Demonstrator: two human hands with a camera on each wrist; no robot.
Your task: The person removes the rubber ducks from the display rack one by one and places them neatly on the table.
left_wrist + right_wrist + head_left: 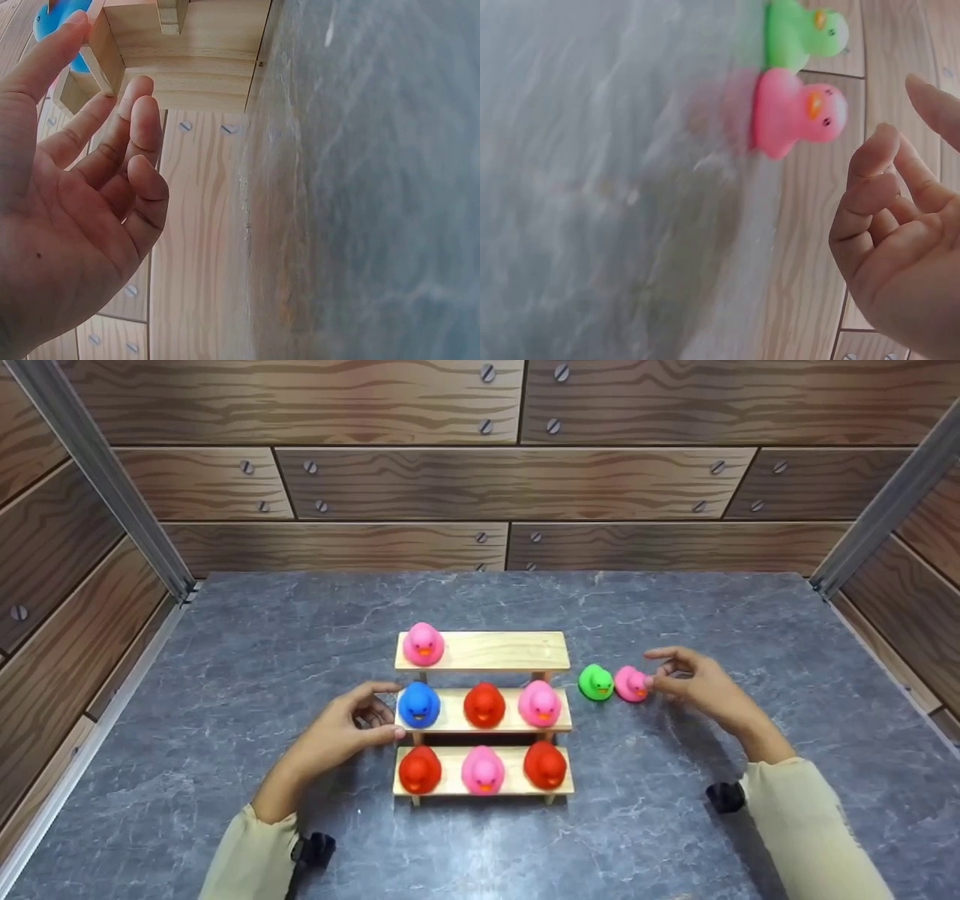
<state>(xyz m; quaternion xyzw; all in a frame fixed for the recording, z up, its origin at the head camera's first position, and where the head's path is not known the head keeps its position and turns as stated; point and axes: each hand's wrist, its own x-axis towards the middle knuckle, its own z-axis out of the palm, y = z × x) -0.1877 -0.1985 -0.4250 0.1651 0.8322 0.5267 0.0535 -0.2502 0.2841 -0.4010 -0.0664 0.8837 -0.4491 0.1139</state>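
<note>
A three-tier wooden stand (pixel 503 650) holds rubber ducks. My left hand (pixel 361 718) grips the left end of its middle shelf, thumb at the front corner and index finger at the back corner, beside a blue duck (pixel 419 706). The other fingers are loosely bent in the left wrist view. Right of the stand, a green duck (pixel 596 682) and a pink duck (pixel 631 684) sit side by side on the table. My right hand (pixel 694 686) is just right of that pink duck, thumb and fingers apart and nothing held; the right wrist view shows a gap between them.
A pink duck (pixel 424 645) sits at the left of the top shelf. On the middle shelf are a red duck (pixel 484 706) and a pink duck (pixel 539 704). The bottom shelf carries red, pink (pixel 483 771) and red ducks. Wood-patterned walls (pixel 517 484) enclose the grey table (pixel 300 622).
</note>
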